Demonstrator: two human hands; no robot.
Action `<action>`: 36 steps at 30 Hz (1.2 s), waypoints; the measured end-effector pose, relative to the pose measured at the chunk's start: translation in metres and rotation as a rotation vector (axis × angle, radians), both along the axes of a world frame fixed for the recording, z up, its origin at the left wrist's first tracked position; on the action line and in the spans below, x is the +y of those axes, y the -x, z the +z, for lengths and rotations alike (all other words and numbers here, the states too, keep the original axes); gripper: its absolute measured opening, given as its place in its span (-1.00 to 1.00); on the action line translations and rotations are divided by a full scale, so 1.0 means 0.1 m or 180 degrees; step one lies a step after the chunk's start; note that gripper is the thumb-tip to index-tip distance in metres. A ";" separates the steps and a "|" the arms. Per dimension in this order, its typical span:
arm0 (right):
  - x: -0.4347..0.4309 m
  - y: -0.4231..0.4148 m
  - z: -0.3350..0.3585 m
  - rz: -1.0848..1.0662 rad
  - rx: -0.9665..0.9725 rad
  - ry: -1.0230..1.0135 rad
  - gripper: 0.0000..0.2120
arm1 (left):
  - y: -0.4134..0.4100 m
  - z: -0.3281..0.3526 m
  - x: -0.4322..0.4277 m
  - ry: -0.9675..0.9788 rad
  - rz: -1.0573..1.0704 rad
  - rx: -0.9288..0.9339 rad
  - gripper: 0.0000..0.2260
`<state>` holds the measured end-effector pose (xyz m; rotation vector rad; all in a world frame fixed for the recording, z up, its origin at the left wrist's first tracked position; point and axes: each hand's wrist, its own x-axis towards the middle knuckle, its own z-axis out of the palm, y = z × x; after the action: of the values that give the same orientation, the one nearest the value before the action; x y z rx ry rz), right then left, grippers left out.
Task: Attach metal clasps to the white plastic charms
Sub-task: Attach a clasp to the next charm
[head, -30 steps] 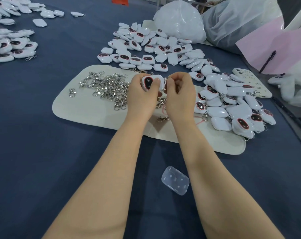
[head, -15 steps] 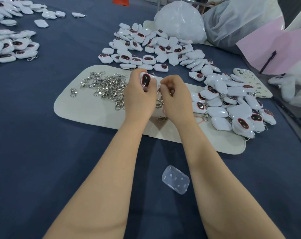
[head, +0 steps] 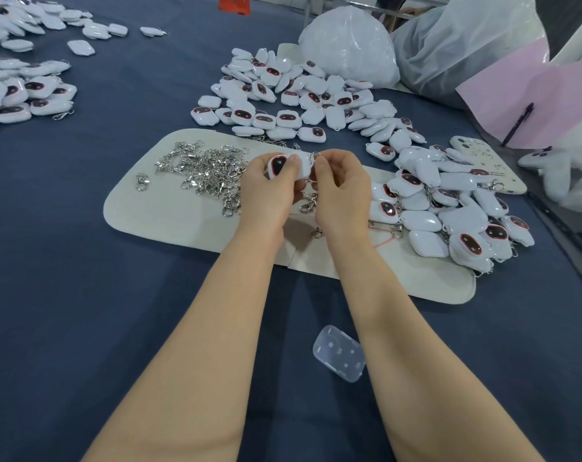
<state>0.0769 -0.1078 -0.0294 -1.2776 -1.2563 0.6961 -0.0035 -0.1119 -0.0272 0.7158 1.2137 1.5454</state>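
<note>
Loose silver metal clasps [head: 209,171] heaped on cream mat [head: 169,215] | your left hand [head: 269,191] grips white plastic charm with dark oval face [head: 288,165] above mat | your right hand [head: 341,191] pinches small metal ring [head: 316,156] at charm's edge

Assembly workshop: heaps of identical white charms [head: 303,101], loose metal clasps [head: 209,171], blue-clothed worktable [head: 66,261].

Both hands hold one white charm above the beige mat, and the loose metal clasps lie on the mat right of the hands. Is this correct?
Not quite. The head view shows the loose metal clasps on the beige mat left of the hands, not right. The left hand and right hand do hold one white charm above it.
</note>
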 end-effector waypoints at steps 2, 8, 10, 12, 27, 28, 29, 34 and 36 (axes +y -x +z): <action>0.00 0.00 0.00 -0.0098 -0.0131 -0.0156 -0.92 | 0.00 0.01 -0.01 -0.0024 0.0011 0.0152 -0.93; -0.03 -0.08 0.00 -0.0027 -0.0942 -0.0589 -0.92 | 0.02 0.04 -0.03 0.0014 0.0079 0.0253 -0.95; -0.03 -0.12 0.01 0.0045 -0.1284 -0.0702 -0.91 | 0.05 0.05 -0.04 -0.0031 0.0172 0.0391 -0.93; -0.03 -0.13 0.01 0.0124 -0.1546 -0.0746 -0.90 | 0.06 0.05 -0.05 -0.0138 0.0249 0.0668 -0.92; 0.02 -0.16 0.07 0.0385 -0.0479 0.0175 -0.72 | 0.01 0.05 -0.06 -0.0282 0.0140 0.1318 -0.72; 0.01 -0.15 0.07 0.0599 -0.0471 0.0279 -0.76 | 0.00 0.05 -0.07 -0.0346 0.0088 0.1363 -0.71; 0.01 -0.13 0.06 0.0771 -0.0514 0.0396 -0.77 | -0.02 0.05 -0.07 -0.0406 0.0066 0.1398 -0.69; 0.04 -0.22 0.11 -0.0125 -0.0907 0.0073 -0.80 | 0.00 0.02 -0.06 -0.0249 0.0268 0.1033 -0.66; 0.05 -0.38 0.19 -0.0985 -0.0597 -0.0118 -0.77 | 0.01 0.01 -0.05 -0.0154 0.0390 0.0896 -0.76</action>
<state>0.1145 -0.1033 -0.0104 -1.4923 -1.1787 0.3363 -0.0041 -0.1173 -0.0263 0.9292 1.4540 1.6169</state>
